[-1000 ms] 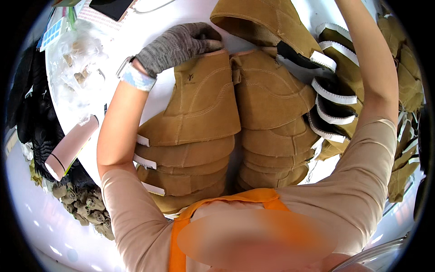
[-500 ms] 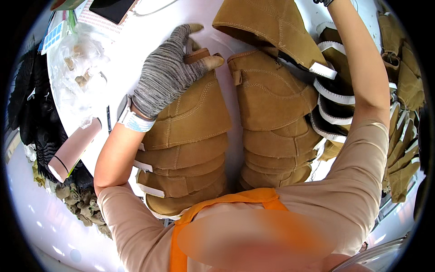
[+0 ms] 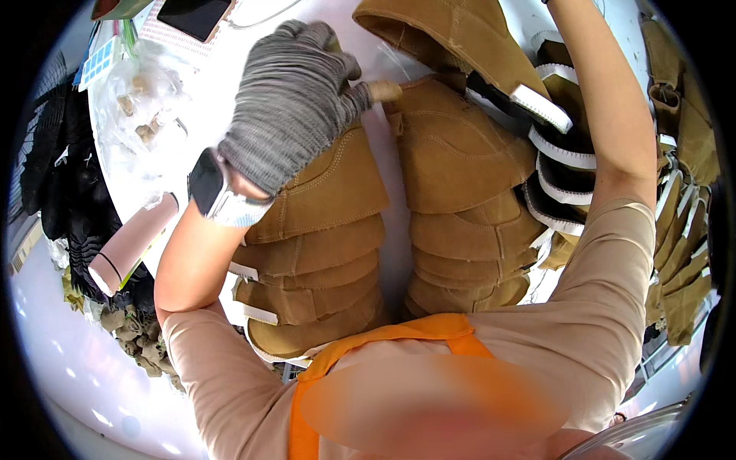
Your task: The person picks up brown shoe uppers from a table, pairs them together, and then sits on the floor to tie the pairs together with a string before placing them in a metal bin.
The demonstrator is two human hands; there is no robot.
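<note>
My left hand (image 3: pixel 299 103), in a grey striped knit glove with bare fingertips, hangs over the top of the left stack of tan suede boot uppers (image 3: pixel 326 188). Its thumb points right, apart from the half-curled, slightly blurred fingers, and nothing shows between them. The thumb tip comes close to the collar of the right stack of boot uppers (image 3: pixel 468 153). Only my right forearm (image 3: pixel 613 100) shows, reaching up past the top edge; that hand is out of the picture. Between them, one boot upper (image 3: pixel 452 38) lies tilted across the far end of the right stack.
More uppers with white stitched edges (image 3: pixel 563 149) fan out at the right, beside a hanging row of tan pieces (image 3: pixel 682 222). Leftward lie a clear plastic bag (image 3: pixel 146 115), a pink roll (image 3: pixel 134 241), a phone (image 3: pixel 192 17) and dark material (image 3: pixel 65 176).
My left hand has risen slightly, turning so its back faces up, and has come off the left stack's collar edge. My right forearm is nearly unmoved. The tilted upper has shifted slightly left.
</note>
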